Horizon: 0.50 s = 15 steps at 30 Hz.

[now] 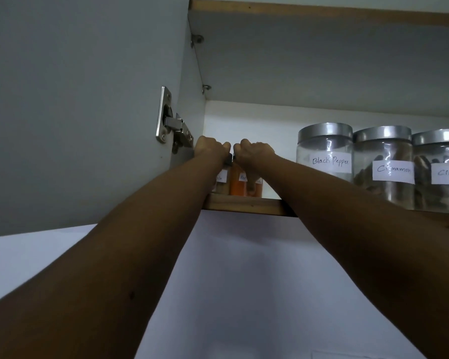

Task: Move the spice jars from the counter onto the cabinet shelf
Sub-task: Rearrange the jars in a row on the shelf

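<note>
- At the left end of the cabinet shelf (246,206), both arms stretched up, left hand (211,149) and right hand (254,151) nearly knuckle to knuckle.
- Left hand curled down over the dark cap of a small tan spice jar (222,183), fingers closed around its top.
- Right hand curled the same way over the cap of an orange spice jar (238,183), fingers closed on it.
- Just right of the orange jar, under the right wrist, another small orange-brown jar (257,187), mostly hidden; grip on it impossible to tell.
- All three small jars standing upright on the shelf near its front edge.
- Well right of the right hand, three big glass jars with silver lids: black pepper jar (324,154), cinnamon jar (382,164), third jar (441,172) cut off by the frame.
- Left of the left hand, a metal door hinge (170,125) on the open door (75,112).
</note>
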### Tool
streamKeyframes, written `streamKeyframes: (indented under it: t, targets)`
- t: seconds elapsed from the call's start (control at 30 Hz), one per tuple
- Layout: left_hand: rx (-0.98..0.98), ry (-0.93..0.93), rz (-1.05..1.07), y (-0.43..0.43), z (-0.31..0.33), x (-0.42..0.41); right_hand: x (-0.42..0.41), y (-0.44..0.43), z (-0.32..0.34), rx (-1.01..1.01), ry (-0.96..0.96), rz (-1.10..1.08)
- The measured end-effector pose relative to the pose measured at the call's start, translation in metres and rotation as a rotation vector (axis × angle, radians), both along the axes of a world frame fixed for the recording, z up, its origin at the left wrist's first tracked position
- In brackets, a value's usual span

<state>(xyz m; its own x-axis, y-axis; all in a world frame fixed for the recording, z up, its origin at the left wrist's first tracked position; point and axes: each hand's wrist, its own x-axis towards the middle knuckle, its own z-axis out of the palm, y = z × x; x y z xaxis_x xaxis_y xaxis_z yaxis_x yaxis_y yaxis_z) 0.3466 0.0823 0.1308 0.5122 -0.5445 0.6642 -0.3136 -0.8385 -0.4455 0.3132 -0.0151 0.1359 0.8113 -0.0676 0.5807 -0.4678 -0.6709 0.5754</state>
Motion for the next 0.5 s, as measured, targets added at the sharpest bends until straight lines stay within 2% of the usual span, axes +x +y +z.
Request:
streamKeyframes:
  t: [0.2, 0.5]
  targets:
    - [0.010, 0.027, 0.029, -0.0051, 0.0024, 0.0055, 0.0067, -0.0002, 0.0037, 0.017, -0.010, -0.004]
    - [0.145, -0.085, 0.190, -0.0082, 0.0009, 0.0083, 0.0047, -0.0035, 0.0009, 0.059, -0.054, 0.049]
